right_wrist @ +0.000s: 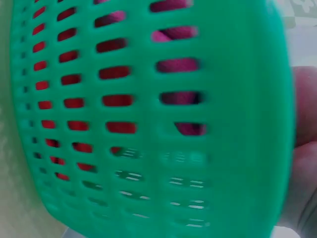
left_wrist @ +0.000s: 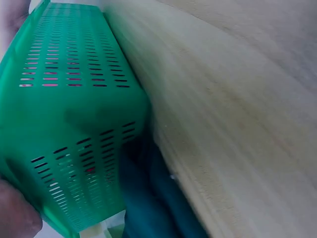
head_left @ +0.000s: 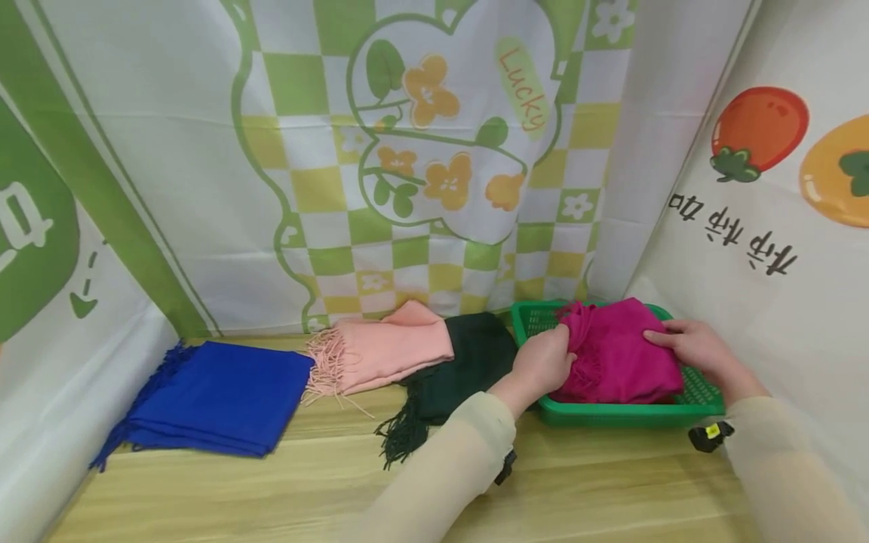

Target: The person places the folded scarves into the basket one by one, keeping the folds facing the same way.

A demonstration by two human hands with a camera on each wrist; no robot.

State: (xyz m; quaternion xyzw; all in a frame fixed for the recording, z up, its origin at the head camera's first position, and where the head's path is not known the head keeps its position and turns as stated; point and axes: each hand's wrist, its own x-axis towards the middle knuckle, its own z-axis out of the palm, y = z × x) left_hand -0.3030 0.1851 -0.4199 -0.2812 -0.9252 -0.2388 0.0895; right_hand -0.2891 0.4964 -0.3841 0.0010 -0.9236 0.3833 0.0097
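We see the magenta scarf (head_left: 621, 354) inside the green basket (head_left: 631, 411), heaped above its front rim. The basket's right end comes near the right-hand wall sheet (head_left: 760, 317) and its back rim near the patterned drape (head_left: 421, 249), while its left end stands just beside the dark green scarf (head_left: 468, 369). The more generous stretch of bench (head_left: 577, 483) runs along the front, towards us, beneath the sleeves (head_left: 441, 467).

The left hand (head_left: 543, 366) has its grip closed on the magenta scarf's bunched left edge. The right hand (head_left: 699, 351) lays its fingers on the far right side; we cannot tell whether that grip pinches cloth, since its underside is hidden. In the wrist views, basket walls block most of the scarf; red and magenta show through the slots, and we cannot say whether the red is separate cloth. Nor can we make out whether the dark green scarf tucks under the basket.

The magenta scarf's fringe points left, and its bundle looks longest from left to right, as does the basket. The pink scarf (head_left: 394, 347) overlaps the dark green one, its fringe pointing left towards the blue scarf (head_left: 217, 396), whose own fringe also points left.
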